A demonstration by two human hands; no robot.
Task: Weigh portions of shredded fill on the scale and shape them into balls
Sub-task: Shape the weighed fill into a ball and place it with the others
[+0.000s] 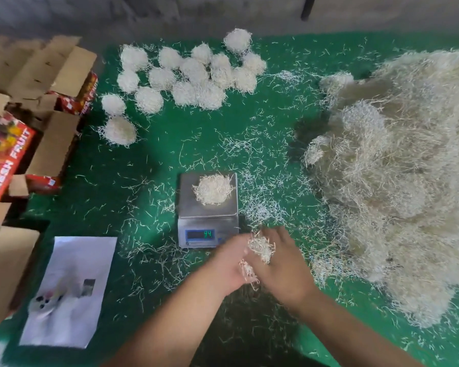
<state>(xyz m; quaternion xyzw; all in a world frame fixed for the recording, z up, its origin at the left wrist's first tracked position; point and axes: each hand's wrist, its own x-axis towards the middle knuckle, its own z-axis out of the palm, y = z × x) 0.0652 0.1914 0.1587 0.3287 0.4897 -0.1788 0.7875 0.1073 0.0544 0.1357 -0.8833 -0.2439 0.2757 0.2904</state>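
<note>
scale (pixel 208 211): at the centre of the green table (pixel 149 181), steel platform on top, display facing the person and reading 94.
portion on scale (pixel 213 189): a loose clump of pale shredded fill, resting on the platform, slightly toward 1 o'clock of its middle.
left hand (pixel 229 263): at 6 o'clock from the scale, just beside its front corner, fingers curled against a small tuft (pixel 260 249) of fill.
right hand (pixel 281 258): touching the left, fingers bent over the same tuft, which is held between both hands.
finished balls (pixel 186 75): a cluster of rounded balls at 11 to 12 o'clock, well apart from the scale.
loose pile (pixel 398 181): large heap of fill at 3 o'clock.
scattered strands: all over the table.
boxes (pixel 13 144): open cartons at 9 o'clock, one printed "fresh fruit".
paper sheet (pixel 69 290): at 7 o'clock, lying flat.
</note>
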